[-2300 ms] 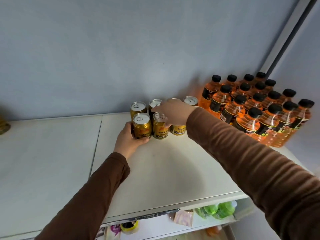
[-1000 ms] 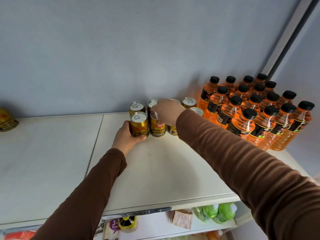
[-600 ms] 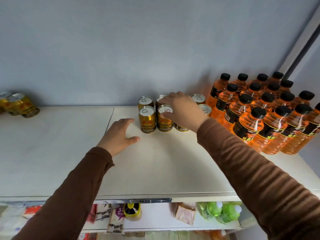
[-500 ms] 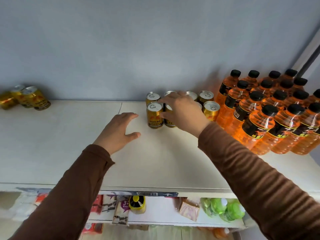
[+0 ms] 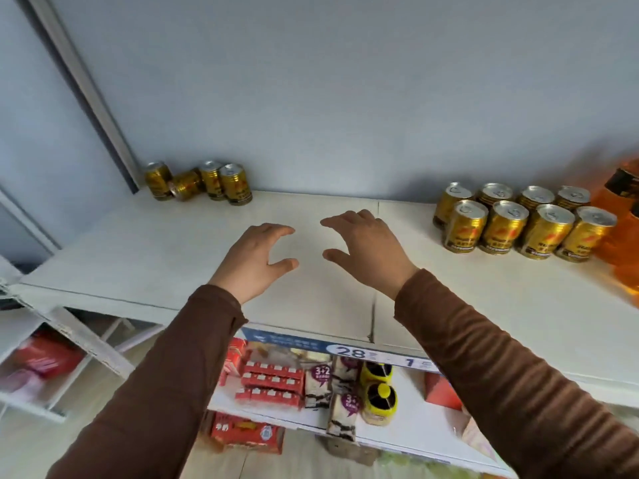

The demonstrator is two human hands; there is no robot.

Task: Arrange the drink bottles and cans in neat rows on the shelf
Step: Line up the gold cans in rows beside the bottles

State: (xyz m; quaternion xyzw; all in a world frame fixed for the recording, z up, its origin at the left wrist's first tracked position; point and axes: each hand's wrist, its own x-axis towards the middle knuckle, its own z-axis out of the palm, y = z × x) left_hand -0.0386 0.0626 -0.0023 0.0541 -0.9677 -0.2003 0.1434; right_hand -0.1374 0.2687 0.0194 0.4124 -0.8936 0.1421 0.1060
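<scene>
White laminate shelf [image 5: 173, 250] against a pale blue wall: eight gold metal drink cans [image 5: 518, 221] stand in two rows at right. Four loose gold cans [image 5: 200, 183], one toppled, wait far left. Left hand [image 5: 254, 262] and right hand [image 5: 368, 248] hover empty, fingers spread. A hasty grab could roll the toppled can off.

Orange bottles [image 5: 622, 233] blurred, cut off by the right edge
</scene>
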